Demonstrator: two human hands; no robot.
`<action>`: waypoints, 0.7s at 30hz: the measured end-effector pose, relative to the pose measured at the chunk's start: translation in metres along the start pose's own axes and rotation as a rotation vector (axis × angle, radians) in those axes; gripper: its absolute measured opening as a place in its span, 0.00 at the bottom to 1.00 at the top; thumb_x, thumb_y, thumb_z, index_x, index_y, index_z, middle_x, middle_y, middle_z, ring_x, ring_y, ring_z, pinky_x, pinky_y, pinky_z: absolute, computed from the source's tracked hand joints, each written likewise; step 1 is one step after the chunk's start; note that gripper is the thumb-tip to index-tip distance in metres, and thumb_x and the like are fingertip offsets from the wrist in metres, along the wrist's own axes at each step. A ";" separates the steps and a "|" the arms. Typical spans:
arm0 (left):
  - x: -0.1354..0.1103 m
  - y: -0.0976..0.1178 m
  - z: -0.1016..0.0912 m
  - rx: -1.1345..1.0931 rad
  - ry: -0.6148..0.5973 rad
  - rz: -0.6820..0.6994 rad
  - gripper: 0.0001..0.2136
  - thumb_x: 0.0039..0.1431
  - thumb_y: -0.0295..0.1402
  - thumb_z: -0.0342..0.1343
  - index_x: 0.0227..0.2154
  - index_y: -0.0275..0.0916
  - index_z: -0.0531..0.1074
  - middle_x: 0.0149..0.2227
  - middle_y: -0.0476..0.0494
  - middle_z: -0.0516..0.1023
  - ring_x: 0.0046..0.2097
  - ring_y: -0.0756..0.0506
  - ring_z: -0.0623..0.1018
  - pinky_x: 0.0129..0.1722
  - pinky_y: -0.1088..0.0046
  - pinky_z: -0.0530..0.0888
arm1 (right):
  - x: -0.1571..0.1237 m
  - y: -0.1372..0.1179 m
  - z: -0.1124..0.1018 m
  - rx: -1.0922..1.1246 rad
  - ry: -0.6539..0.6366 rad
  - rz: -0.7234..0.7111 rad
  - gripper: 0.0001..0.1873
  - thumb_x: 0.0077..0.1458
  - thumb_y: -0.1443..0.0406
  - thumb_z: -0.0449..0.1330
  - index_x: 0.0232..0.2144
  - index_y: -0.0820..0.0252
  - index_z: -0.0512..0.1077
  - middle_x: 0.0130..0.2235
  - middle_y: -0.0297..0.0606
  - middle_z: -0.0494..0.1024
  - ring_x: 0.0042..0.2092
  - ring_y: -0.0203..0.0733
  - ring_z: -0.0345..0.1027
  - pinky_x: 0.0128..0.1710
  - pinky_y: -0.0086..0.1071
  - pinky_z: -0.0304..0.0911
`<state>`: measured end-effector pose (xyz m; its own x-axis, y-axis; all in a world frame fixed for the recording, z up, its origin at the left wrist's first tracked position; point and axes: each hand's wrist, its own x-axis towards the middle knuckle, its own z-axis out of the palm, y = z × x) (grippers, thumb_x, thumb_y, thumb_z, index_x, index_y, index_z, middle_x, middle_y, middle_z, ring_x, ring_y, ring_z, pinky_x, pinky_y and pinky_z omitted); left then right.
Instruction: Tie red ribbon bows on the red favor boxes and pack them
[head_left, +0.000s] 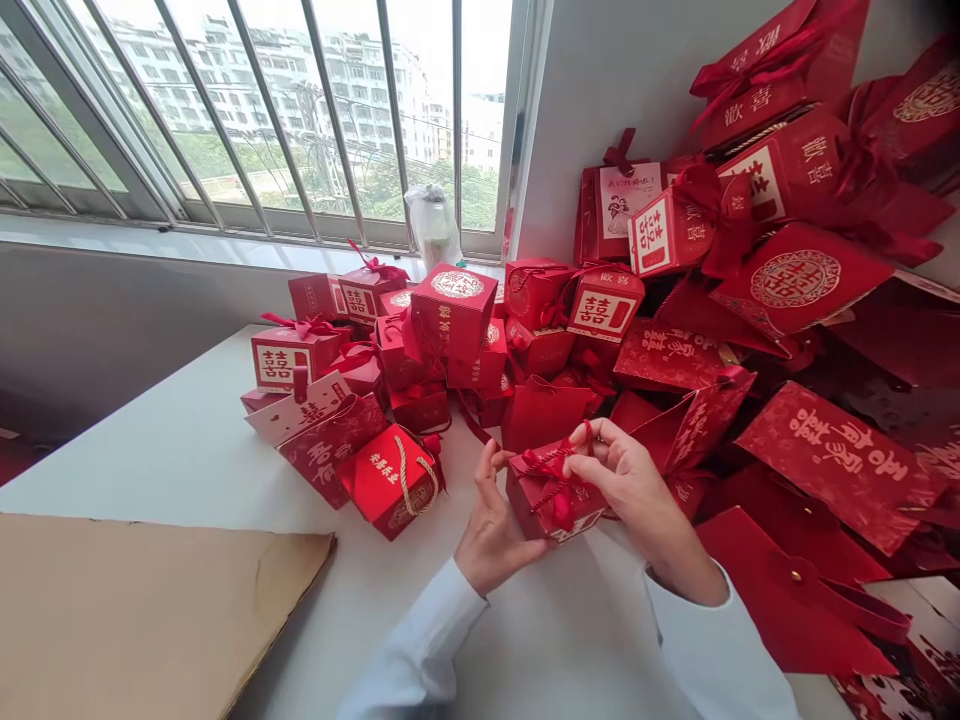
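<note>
A small red gift box (pixel 534 510) with a ribbon bow on top rests on the white table between my two hands. My left hand (pixel 491 525) grips it from the left side, thumb along the near edge and fingers at the far left. With my right hand (pixel 619 470) I pinch the red ribbon (pixel 566 462) above the box, thumb and fingertips together. Left of the hands stands a brighter red box (pixel 386 485) with a gold rope handle. Just behind, a plain red box (pixel 546 412) touches the crowded pile.
Several red gift boxes (pixel 454 305) are heaped along the window side. A larger pile of red boxes and bags (pixel 802 280) leans on the right wall. A cardboard sheet (pixel 150 610) covers the left front. A plastic-wrapped cup (pixel 433 225) stands on the sill by the barred window.
</note>
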<state>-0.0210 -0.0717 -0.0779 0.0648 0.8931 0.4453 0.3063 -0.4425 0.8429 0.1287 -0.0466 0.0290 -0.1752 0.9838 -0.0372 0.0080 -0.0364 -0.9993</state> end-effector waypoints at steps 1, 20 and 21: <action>0.001 0.001 -0.001 0.008 -0.012 0.015 0.60 0.38 0.32 0.69 0.62 0.50 0.24 0.56 0.35 0.57 0.60 0.34 0.63 0.57 0.43 0.61 | -0.001 -0.001 0.001 0.044 0.001 0.022 0.16 0.44 0.61 0.64 0.34 0.57 0.63 0.25 0.28 0.72 0.26 0.33 0.64 0.27 0.26 0.60; 0.009 0.036 -0.035 0.161 -0.099 -0.009 0.34 0.44 0.43 0.67 0.53 0.44 0.60 0.52 0.37 0.66 0.55 0.35 0.67 0.50 0.55 0.70 | -0.012 0.008 -0.012 0.035 -0.071 0.106 0.29 0.45 0.55 0.67 0.45 0.58 0.60 0.32 0.35 0.76 0.31 0.40 0.72 0.32 0.34 0.67; 0.012 0.045 -0.036 0.186 -0.101 -0.017 0.19 0.51 0.41 0.62 0.45 0.42 0.67 0.45 0.40 0.71 0.49 0.38 0.71 0.46 0.59 0.71 | -0.013 0.009 -0.011 0.052 -0.068 0.108 0.29 0.45 0.55 0.67 0.45 0.58 0.60 0.32 0.34 0.76 0.31 0.40 0.72 0.32 0.33 0.66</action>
<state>-0.0402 -0.0840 -0.0237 0.1500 0.9080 0.3913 0.4780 -0.4130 0.7752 0.1421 -0.0577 0.0209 -0.2420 0.9597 -0.1427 -0.0203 -0.1520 -0.9882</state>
